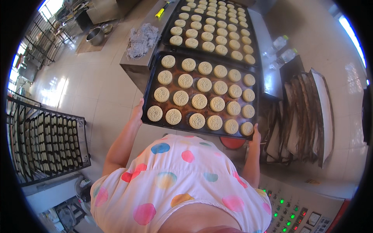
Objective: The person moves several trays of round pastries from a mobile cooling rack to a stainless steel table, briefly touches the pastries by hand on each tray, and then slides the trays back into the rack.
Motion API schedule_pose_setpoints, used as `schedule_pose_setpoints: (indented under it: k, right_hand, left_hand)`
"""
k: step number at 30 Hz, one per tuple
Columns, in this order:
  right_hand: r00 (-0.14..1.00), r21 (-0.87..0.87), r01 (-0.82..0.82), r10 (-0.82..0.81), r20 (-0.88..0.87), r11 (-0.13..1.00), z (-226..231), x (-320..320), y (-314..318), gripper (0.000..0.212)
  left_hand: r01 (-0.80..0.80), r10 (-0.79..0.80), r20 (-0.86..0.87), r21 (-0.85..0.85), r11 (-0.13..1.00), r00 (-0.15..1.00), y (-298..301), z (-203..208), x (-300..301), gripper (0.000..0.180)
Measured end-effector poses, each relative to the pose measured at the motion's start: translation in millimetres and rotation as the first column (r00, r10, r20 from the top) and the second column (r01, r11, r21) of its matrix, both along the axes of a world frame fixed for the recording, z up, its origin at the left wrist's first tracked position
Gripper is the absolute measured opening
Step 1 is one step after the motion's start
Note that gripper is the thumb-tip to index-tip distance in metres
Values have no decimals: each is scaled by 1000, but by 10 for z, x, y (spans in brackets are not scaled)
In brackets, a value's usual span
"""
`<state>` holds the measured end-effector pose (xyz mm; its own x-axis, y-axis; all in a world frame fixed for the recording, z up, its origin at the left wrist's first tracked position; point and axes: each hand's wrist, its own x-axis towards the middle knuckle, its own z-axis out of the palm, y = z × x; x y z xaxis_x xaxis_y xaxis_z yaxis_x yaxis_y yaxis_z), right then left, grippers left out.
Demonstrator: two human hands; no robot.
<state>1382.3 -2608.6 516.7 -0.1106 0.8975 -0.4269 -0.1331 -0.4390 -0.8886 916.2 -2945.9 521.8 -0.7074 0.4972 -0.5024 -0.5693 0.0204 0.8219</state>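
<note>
A dark baking tray (176,70) lies level in front of my body, with rows of round, pale pastries (199,101) on it. Each pastry has a scalloped edge and a pattern pressed into its top. My left hand (137,112) grips the tray's left side near the front corner. At the front right corner, my right hand (256,136) is closed on the rim. Fingers of both hands are partly hidden under the tray. Against its far edge lies a second tray (200,46) of similar pastries, on a metal table.
A grey rag (143,40) and a yellow-handled tool (162,11) lie on the metal table. Clear bottles (286,56) stand at right, above stacked boards (301,112). A loaded rack (50,141) stands left; a control panel (297,207) is at lower right, a red stool (233,143) beneath the tray.
</note>
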Motion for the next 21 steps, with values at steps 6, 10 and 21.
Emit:
schedule_pose_setpoints:
  k: [6, 10, 21]
  right_hand:
    - [999, 90, -21, 17, 49, 996, 28, 42, 19, 55]
    - [996, 76, 81, -83, 23, 994, -34, 5, 43, 50]
    - [997, 106, 72, -74, 14, 992, -119, 10, 102, 49]
  left_hand:
    - [40, -42, -30, -51, 998, 999, 76, -63, -229, 58]
    - [70, -70, -36, -10, 997, 997, 112, -60, -274, 57]
    - [75, -75, -47, 6, 997, 996, 155, -23, -170, 60]
